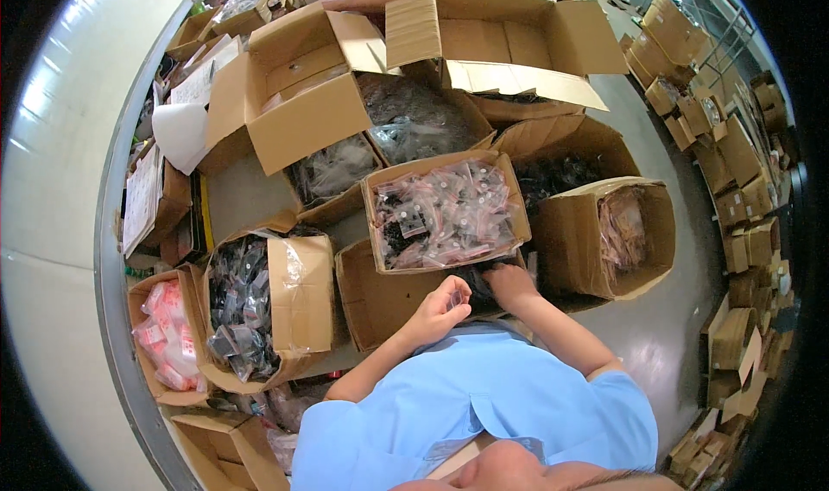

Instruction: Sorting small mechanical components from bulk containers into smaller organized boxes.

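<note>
Left hand [440, 308] up near the chest, fingers curled in and pinching a small clear packet [455, 298] between thumb and fingertips. Right hand [509, 281] reaching down into a dark-filled carton [380, 297] just below the open box of clear zip bags [445, 213]; fingers buried among the contents, so can't tell how open it is or whether anything's gripped. Packet sits right beside that box's near edge, just left of the right hand. All around on the floor: more open cartons, one with dark bagged parts [246, 305] to the left, one with pink packets [168, 331] further left, and a tall brown box [613, 236] off to the right.
</note>
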Tool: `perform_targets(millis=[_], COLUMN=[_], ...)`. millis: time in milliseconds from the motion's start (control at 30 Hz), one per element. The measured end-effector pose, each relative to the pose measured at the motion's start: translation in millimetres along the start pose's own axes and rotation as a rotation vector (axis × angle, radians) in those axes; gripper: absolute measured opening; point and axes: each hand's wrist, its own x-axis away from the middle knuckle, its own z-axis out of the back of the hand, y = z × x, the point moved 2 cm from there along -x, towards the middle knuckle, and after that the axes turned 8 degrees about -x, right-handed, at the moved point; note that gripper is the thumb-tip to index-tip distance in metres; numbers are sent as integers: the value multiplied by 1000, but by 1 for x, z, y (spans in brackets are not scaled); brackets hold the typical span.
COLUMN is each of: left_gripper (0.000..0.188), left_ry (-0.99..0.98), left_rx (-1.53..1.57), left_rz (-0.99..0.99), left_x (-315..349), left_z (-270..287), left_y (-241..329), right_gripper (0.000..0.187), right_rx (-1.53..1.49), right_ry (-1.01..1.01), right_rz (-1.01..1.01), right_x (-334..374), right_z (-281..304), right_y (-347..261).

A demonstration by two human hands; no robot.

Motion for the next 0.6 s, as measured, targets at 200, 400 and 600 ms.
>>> perform_targets(millis=[200, 400, 600], left_gripper=[15, 15, 14], left_ry=[-12, 13, 0], left_rx=[-135, -152, -176], left_rz=[-2, 49, 23], left_x=[-4, -2, -7], left_z=[-3, 0, -5], left_y=[-1, -6, -12], right_gripper=[15, 30, 36], right_rx=[-205, -874, -1948], right_ry=[146, 347, 194], right_rz=[-30, -206, -420], right_x=[9, 22, 32], right_z=[10, 27, 32], right_y=[-2, 23, 30])
